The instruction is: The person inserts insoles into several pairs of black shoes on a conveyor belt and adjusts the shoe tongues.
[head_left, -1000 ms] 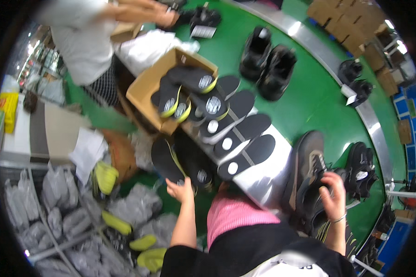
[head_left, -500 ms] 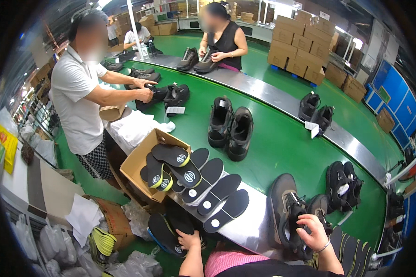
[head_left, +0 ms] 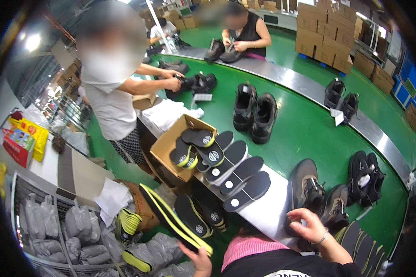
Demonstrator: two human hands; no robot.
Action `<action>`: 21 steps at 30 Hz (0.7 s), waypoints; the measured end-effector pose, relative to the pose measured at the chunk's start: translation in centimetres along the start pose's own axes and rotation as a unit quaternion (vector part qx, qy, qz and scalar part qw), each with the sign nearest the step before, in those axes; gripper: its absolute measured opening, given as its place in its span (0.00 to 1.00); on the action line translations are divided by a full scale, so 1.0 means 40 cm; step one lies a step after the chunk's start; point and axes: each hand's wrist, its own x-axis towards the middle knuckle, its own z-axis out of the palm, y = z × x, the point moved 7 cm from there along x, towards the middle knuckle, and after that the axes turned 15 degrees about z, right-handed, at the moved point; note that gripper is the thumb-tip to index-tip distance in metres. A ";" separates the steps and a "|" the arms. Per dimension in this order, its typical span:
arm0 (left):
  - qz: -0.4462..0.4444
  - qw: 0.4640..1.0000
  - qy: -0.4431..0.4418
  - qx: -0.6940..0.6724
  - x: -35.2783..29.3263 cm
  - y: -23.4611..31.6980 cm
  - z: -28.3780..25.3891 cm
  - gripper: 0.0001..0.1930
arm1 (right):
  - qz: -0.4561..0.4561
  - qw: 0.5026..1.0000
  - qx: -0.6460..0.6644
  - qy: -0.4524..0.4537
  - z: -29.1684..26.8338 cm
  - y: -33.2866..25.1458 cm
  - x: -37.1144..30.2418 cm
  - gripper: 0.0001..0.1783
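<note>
My left hand [head_left: 198,259] is closed on the near end of a long black insole [head_left: 173,220] with bright yellow-green edges, tilted over the floor beside the table. Whether one insole or two stacked ones are in it, I cannot tell. At the table's near edge, my right hand [head_left: 308,227] curls its fingers at the collar of a grey-brown shoe [head_left: 304,177]; my fingers partly hide its heel. Its matching shoe [head_left: 336,203] stands just to the right. More black insoles [head_left: 189,214] lie below the table edge, near the held one.
Black insoles [head_left: 247,191] lie in a row beside an open carton [head_left: 161,150] topped with others. Dark shoe pairs stand on the green table [head_left: 208,108]. A co-worker [head_left: 108,101] handles shoes at the left; another [head_left: 249,30] works across. Bagged items [head_left: 85,226] fill a rack at lower left.
My left hand has lifted a yellow-edged insole from among the insoles below the table edge. My right hand stays at the shoe. The whole view has swung left.
</note>
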 end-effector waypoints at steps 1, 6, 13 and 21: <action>0.020 0.996 -0.047 -0.071 0.014 0.023 0.055 0.42 | -0.021 0.998 0.040 -0.036 0.032 -0.007 0.017 0.25; -0.020 0.886 -0.331 -0.324 -0.020 0.208 0.394 0.51 | -0.113 0.970 0.177 -0.125 0.110 -0.066 0.060 0.48; -0.139 0.733 -0.502 -0.437 -0.092 0.317 0.625 0.52 | -0.046 0.962 0.270 0.025 -0.096 0.032 -0.051 0.27; -0.148 0.680 -0.591 -0.407 -0.189 0.379 0.786 0.38 | 0.153 0.761 0.350 0.524 -0.286 0.423 -0.548 0.30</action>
